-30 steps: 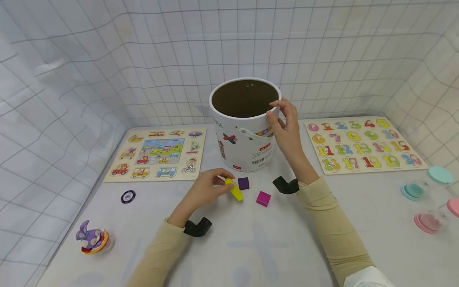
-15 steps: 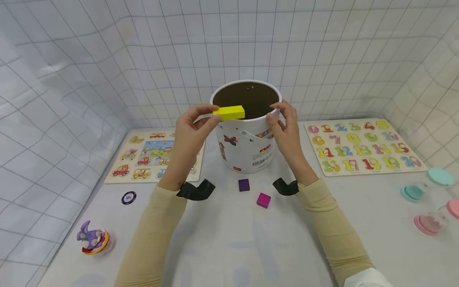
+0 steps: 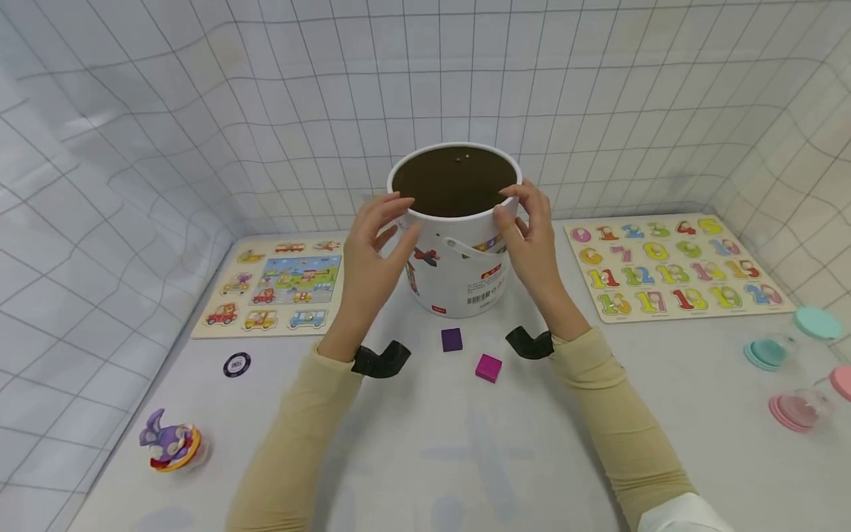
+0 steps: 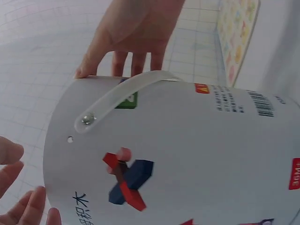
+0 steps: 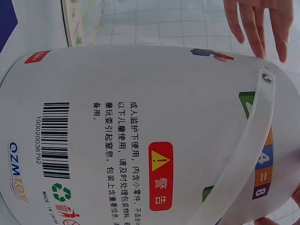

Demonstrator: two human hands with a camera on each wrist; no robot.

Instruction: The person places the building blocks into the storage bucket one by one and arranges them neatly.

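Observation:
A white bucket (image 3: 459, 273) with printed toy pictures and a plastic handle stands upright in the middle of the table. My right hand (image 3: 537, 255) grips its rim on the right side, thumb outside and fingers over the edge. At the rim's left side is my left hand (image 3: 374, 258), fingers and thumb spread apart with nothing between them. In the left wrist view those fingers (image 4: 28, 208) appear beside the rim; whether they touch it I cannot tell. A purple block (image 3: 451, 340) and a magenta block (image 3: 488, 368) lie in front of the bucket. The bucket's bottom is hidden.
A vehicle puzzle board (image 3: 266, 325) lies at the left, a number puzzle board (image 3: 678, 270) at the right. Also at the left are a poker chip (image 3: 236, 364) and a purple rabbit toy (image 3: 170, 442). Teal (image 3: 767, 353) and pink containers (image 3: 794, 411) with lids sit far right.
My left hand lifted the yellow block from the table to the bucket's rim and let it go there; the block is out of sight now. My right hand stayed on the rim.

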